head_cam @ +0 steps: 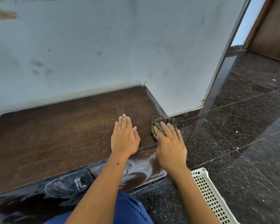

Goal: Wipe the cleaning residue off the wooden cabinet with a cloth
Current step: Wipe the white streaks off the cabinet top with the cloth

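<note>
The right hand presses the cloth flat at the cabinet top's right edge; the left hand rests flat beside it. The top looks mostly clean, but white smears cover the front

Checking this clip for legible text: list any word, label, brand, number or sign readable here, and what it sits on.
None: no readable text anywhere in the head view.
The wall bears only stains and a small purple smudge, no letters.
The wooden cabinet shows scratches and white residue swirls on its front, not writing.
The striped cloth under the right hand and the white basket carry no label.
</note>
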Demonstrator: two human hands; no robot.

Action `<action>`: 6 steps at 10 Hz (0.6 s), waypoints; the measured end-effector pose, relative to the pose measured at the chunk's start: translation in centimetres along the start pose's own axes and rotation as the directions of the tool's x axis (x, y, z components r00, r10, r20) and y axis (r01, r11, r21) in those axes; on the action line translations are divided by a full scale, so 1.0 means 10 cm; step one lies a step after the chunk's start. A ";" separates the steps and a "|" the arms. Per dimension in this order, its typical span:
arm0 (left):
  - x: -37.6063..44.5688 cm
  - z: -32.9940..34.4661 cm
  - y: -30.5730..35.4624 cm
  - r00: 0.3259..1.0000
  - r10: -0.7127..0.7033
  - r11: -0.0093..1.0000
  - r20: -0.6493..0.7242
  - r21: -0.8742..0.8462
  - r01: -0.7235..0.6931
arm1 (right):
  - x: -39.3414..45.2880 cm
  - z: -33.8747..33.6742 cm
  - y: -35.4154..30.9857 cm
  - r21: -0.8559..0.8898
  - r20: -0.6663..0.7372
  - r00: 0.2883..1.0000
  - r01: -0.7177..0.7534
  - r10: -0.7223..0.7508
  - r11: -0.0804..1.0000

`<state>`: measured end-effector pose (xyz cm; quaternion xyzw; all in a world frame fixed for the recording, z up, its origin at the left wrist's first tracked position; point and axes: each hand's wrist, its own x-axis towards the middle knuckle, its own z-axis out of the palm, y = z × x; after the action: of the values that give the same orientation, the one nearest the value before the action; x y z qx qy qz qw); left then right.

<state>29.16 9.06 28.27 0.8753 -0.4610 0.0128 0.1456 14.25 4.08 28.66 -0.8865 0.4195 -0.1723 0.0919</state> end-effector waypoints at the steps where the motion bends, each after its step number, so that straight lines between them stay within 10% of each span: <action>1: 0.02 0.01 0.02 1.000 -0.003 1.000 -0.010 0.005 0.003 | 0.19 -0.04 0.15 -0.012 0.015 0.998 -0.060 0.060 0.998; 3: 0.02 0.01 0.03 1.000 -0.011 1.000 0.000 -0.011 0.011 | 0.96 -0.04 0.12 -0.013 0.199 0.980 -0.009 0.012 1.000; 6: 0.03 -0.02 0.04 1.000 -0.008 1.000 -0.006 -0.015 0.008 | 0.18 -0.04 0.20 -0.002 0.003 0.997 -0.075 0.075 0.997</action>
<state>28.99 8.63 28.57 0.8759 -0.4572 0.0116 0.1536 13.71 1.40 28.80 -0.8704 0.4526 -0.1670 0.0980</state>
